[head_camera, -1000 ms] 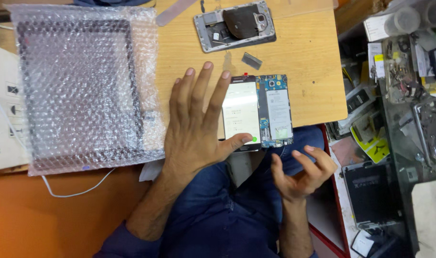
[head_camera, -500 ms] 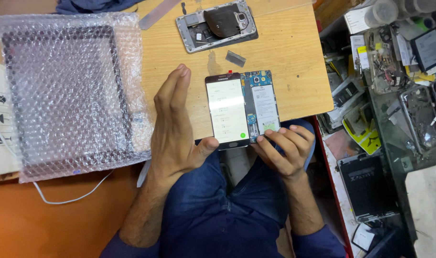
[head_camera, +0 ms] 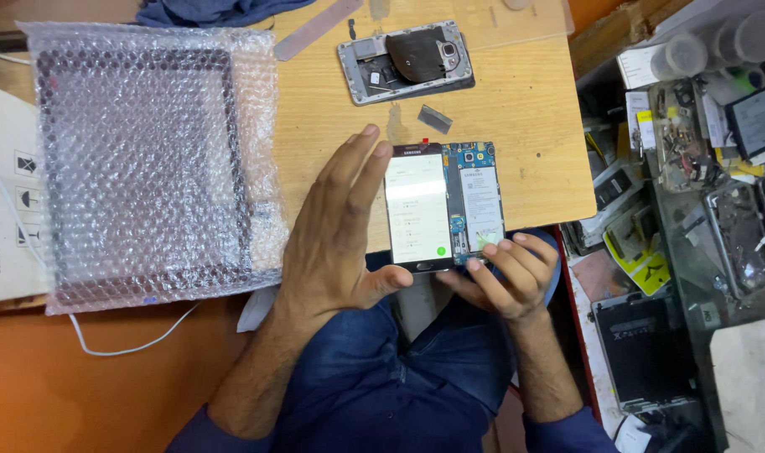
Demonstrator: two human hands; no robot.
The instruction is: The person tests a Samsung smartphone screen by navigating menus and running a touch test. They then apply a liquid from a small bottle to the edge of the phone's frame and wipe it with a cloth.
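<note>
2 hands at an open phone

The left hand (head_camera: 336, 243) is spread wide, thumb on the lit phone (head_camera: 417, 207). The right hand (head_camera: 506, 273) holds its lower edge at the worktop (head_camera: 533, 109) edge.

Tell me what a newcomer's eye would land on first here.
The lit phone screen, opened beside its exposed phone body at the wooden table's near edge, between the left hand and right hand. Next, the big bubble-wrapped frame on the left, and the stripped phone housing at the far edge.
</note>
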